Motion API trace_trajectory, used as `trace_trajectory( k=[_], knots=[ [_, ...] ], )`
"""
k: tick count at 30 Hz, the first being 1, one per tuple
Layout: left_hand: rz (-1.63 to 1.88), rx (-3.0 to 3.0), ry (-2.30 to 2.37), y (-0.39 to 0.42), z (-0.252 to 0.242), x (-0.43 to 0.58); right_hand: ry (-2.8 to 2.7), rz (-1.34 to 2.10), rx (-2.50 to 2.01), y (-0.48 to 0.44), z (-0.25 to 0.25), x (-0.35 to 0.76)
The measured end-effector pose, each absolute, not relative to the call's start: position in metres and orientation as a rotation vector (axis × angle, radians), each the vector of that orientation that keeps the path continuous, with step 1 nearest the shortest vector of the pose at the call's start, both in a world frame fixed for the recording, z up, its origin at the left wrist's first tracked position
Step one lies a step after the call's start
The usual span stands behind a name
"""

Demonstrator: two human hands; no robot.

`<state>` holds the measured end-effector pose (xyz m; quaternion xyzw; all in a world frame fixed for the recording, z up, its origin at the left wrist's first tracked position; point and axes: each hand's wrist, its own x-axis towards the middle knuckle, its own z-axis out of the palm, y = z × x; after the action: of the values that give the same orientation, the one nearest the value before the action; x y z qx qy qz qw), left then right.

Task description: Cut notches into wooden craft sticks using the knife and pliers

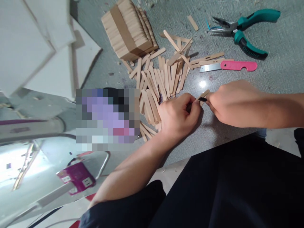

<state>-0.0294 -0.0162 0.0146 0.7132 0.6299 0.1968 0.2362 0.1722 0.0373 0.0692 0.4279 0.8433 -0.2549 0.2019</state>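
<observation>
My left hand is closed, its thumb and forefinger pinching a wooden craft stick just above the table. From the fist of my right hand a short dark blade sticks out and meets the stick close to my left thumb. The blade's handle is hidden inside my fingers. Beside and behind my left hand lies a loose heap of craft sticks. Beyond my right hand, a pink folding knife rests unfolded on the table, its blade pointing left.
Banded bundles of craft sticks stand at the back. Teal-handled pliers lie with jaws parted at the back right. White boards cover the left. A purple power socket sits at lower left. A blurred-out patch hides something left of the heap.
</observation>
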Motion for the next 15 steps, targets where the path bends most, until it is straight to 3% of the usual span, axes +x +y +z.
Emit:
trace_trajectory(
  k=[15],
  knots=[
    [0.734, 1.701, 1.665, -0.024, 0.003, -0.039, 2.371, -0.758, 1.196, 0.038, 0.065, 0.179]
  ],
)
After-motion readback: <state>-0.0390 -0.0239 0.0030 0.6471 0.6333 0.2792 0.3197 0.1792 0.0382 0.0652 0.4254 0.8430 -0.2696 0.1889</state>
